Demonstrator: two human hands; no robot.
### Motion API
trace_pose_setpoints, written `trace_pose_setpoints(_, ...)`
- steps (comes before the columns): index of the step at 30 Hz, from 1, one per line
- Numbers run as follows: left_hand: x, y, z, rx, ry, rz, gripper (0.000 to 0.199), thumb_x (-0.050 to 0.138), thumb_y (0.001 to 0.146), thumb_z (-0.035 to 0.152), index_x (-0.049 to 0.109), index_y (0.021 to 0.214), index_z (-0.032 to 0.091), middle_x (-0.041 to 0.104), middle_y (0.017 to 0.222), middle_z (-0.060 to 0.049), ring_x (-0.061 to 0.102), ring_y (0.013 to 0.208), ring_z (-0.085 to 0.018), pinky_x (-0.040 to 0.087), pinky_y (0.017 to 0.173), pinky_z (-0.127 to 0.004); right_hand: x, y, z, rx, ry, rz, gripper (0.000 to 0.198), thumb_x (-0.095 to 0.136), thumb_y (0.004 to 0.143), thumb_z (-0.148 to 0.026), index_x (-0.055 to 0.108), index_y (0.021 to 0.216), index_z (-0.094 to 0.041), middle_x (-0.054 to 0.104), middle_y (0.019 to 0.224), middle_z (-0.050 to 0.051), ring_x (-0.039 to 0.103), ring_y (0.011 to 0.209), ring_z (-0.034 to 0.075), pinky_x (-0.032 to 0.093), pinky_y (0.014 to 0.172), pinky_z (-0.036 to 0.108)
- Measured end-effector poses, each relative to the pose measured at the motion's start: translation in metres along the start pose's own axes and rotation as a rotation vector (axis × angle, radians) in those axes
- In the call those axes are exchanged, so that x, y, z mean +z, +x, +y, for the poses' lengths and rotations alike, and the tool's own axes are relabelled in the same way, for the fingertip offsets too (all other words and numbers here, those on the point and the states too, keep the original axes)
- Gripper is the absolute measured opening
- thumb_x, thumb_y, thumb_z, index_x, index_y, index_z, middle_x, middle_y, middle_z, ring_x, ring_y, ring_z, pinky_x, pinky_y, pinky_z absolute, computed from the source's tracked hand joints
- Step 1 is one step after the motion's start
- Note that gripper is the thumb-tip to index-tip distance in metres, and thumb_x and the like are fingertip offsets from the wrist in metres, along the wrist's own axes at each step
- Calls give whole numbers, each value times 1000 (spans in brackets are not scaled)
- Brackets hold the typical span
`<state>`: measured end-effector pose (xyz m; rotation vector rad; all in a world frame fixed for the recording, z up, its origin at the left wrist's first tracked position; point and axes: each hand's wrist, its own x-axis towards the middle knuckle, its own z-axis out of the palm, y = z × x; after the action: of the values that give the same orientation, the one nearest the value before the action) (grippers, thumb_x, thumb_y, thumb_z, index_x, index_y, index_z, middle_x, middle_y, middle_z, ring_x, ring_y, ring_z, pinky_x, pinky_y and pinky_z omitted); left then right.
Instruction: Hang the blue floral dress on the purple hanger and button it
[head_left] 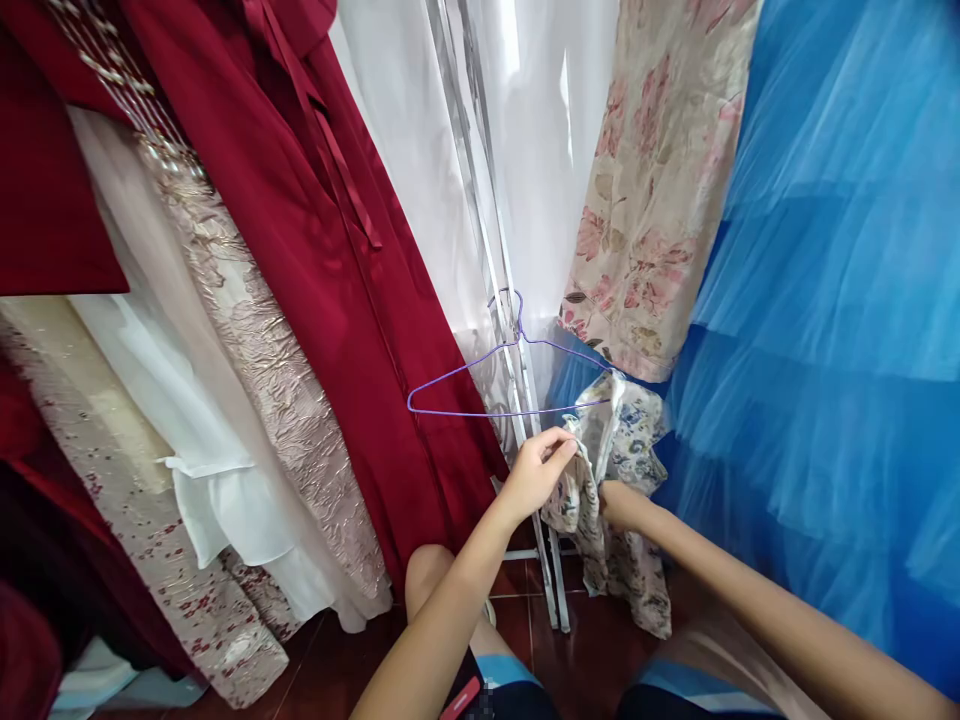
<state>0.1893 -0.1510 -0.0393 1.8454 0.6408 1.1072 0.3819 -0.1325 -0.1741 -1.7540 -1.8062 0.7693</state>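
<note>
A purple wire hanger [461, 412] hooks onto the metal rack's upright in the middle. Over its right end hangs a small white garment with a blue and beige floral print [634, 435]. With thumb and fingers closed, my left hand [541, 468] pinches the garment's left edge, just below the hanger's bottom bar. My right hand [616, 505] reaches into or behind the garment's folds from the right. Cloth covers its fingers, so their position is hidden. The left half of the hanger is bare.
Metal rack posts [480, 170] run down to the dark red tiled floor [517, 610]. Long red dresses [337, 330] and pale brocade gowns hang at left. A pink floral dress [645, 230] and a blue tulle gown [817, 330] hang at right. My knees are close below.
</note>
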Motion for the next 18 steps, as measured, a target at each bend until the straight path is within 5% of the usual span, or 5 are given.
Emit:
trace_pose_setpoints(3,4,-7,-7,20,27,38,25,56,95,39,67,93,17,66,92,-4,61,90,-19,46,85,-28,-12,-6,-11,-84,100,16,26,66,63,-11,49,46,-19,47,46,-1,54,58,18,39,62,29)
trace_pose_setpoints(8,15,-10,-9,46,55,-16,27,51,98,36,69,99,17,67,96,-6,61,94,-20,46,87,-29,-35,-15,-45,-250,407,5,26,47,88,-37,62,75,-20,64,73,2,59,79,21,47,75,31)
trace_pose_setpoints(13,32,-18,6,109,186,-66,25,49,98,31,71,97,19,65,95,-6,60,95,-20,44,90,-32,-32,-23,-72,-145,1042,-172,36,56,81,-57,60,74,-22,64,67,2,61,71,21,51,74,33)
trace_pose_setpoints(15,31,-24,15,137,210,-127,23,51,97,30,72,99,21,64,98,-7,60,98,-21,44,92,-33,-37,-24,-79,-108,1118,-184,42,49,81,-62,55,67,-22,62,61,3,62,65,21,52,71,33)
trace_pose_setpoints(18,12,-29,29,179,235,25,22,55,94,31,74,104,26,62,104,-8,59,99,-23,45,92,-33,-54,-31,-89,-2,1218,-262,50,42,81,-68,52,62,-23,62,57,6,65,65,25,53,68,35)
